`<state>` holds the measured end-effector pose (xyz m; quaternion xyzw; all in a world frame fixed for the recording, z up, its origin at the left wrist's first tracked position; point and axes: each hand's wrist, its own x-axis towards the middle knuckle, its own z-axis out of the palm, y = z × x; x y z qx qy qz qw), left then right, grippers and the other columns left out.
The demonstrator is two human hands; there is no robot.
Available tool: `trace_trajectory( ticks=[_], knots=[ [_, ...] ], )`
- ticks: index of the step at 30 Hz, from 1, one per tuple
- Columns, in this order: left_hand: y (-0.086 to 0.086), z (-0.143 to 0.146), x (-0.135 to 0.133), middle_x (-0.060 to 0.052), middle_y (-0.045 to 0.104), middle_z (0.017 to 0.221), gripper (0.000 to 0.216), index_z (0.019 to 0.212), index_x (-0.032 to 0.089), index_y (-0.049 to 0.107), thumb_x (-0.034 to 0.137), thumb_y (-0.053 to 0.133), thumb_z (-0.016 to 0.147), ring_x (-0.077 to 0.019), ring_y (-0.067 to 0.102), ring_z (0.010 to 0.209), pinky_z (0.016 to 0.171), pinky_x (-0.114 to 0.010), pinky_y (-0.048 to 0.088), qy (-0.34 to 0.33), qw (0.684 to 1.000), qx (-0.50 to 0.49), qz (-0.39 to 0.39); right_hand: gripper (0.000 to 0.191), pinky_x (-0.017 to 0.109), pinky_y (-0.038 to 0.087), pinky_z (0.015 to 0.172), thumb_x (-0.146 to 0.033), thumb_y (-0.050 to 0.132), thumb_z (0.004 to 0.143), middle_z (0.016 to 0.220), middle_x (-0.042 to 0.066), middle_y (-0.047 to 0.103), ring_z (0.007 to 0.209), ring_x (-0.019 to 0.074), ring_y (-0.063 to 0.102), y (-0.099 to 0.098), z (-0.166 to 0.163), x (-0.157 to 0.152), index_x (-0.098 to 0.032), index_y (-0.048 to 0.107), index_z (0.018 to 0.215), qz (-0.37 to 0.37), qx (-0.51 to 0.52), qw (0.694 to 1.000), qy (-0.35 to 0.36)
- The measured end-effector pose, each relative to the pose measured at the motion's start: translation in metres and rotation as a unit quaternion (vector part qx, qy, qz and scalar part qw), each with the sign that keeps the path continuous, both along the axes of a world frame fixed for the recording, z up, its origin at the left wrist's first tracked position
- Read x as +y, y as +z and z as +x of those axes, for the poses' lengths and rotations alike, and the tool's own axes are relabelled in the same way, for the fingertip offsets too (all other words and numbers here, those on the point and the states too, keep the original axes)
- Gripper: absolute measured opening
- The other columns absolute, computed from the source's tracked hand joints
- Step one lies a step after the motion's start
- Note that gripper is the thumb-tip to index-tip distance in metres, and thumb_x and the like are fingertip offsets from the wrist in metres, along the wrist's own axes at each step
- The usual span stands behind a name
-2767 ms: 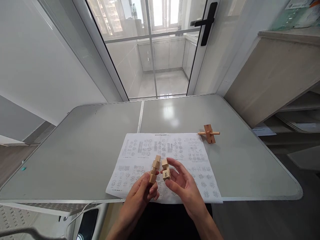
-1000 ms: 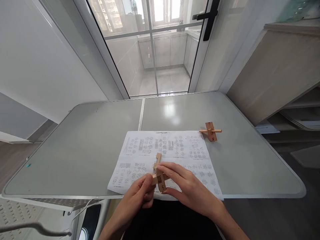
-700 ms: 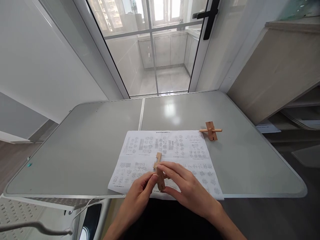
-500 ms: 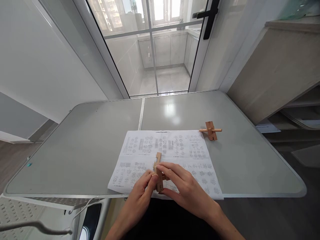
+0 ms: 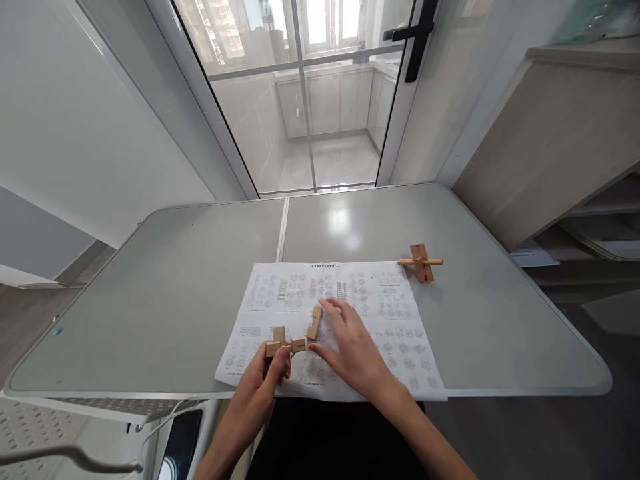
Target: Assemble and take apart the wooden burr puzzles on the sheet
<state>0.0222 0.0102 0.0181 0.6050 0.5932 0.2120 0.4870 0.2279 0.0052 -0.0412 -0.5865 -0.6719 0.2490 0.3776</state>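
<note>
My left hand [image 5: 263, 375] grips a partly joined cluster of wooden puzzle pieces [image 5: 279, 337] above the near left part of a printed instruction sheet [image 5: 400, 300]. Just right of that cluster, a single notched wooden puzzle piece [image 5: 315, 323] lies on the paper. Around its right side my right hand [image 5: 350, 350] is spread, thumb and fingers apart, with nothing between them; whether a fingertip touches the piece I cannot tell. Rows of small diagrams cover the sheet.
Beyond the sheet's far right corner stands another wooden puzzle [image 5: 421, 263] with a rod through it. The grey table [image 5: 165, 300] reaches to a glass door [image 5: 330, 107]. A wooden shelf unit [image 5: 550, 147] flanks the right side.
My hands have parted. The left has moved left with the wooden cluster, now turned to show its crossed arms. My right hand has let go and opened beside the loose piece.
</note>
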Motion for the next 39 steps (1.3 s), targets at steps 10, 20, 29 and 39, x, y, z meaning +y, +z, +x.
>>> trace_trajectory(
  ticks=[10, 20, 29, 39],
  knots=[
    [0.004, -0.004, 0.000, 0.003, 0.049, 0.077, 0.050, 0.104, 0.022, 0.050, 0.072, 0.045, 0.100, -0.0170, 0.047, 0.071, 0.073, -0.031, 0.045, 0.030, 0.998, -0.048, 0.009, 0.053, 0.055, 0.054, 0.109, -0.033, 0.080, 0.089, 0.135, 0.013, 0.066, 0.125, 0.0328, 0.063, 0.008, -0.002, 0.008, -0.023, 0.062, 0.138, -0.063, 0.160, 0.985, 0.010],
    [0.009, 0.005, -0.006, -0.008, 0.065, 0.118, 0.046, 0.131, 0.023, 0.051, 0.061, 0.042, 0.106, -0.0209, 0.063, 0.104, 0.102, -0.037, 0.052, -0.042, 0.992, -0.120, -0.016, 0.041, 0.051, 0.047, 0.114, -0.055, 0.070, 0.098, 0.123, 0.007, 0.076, 0.120, 0.0279, 0.069, 0.041, 0.002, -0.009, -0.026, 0.077, 0.126, -0.268, 0.525, 0.794, 0.146],
    [0.007, 0.011, -0.009, -0.008, 0.074, 0.112, 0.046, 0.145, 0.027, 0.047, 0.053, 0.036, 0.109, -0.0244, 0.071, 0.095, 0.089, -0.039, 0.056, -0.058, 0.995, 0.017, 0.081, 0.057, 0.049, 0.053, 0.107, -0.067, 0.072, 0.090, 0.116, 0.009, 0.077, 0.119, 0.0292, 0.069, 0.037, -0.007, -0.019, -0.025, 0.075, 0.129, -0.256, 0.505, 0.821, 0.074],
    [-0.003, 0.016, -0.011, -0.007, 0.071, 0.132, 0.068, 0.153, 0.034, 0.047, 0.044, 0.075, 0.092, -0.0279, 0.071, 0.116, 0.098, -0.040, 0.057, -0.094, 0.963, 0.117, 0.226, 0.043, 0.049, 0.048, 0.115, -0.054, 0.078, 0.091, 0.128, 0.008, 0.076, 0.129, 0.0303, 0.067, 0.042, -0.012, -0.025, -0.027, 0.076, 0.124, -0.270, 0.552, 0.784, 0.083]
  ],
)
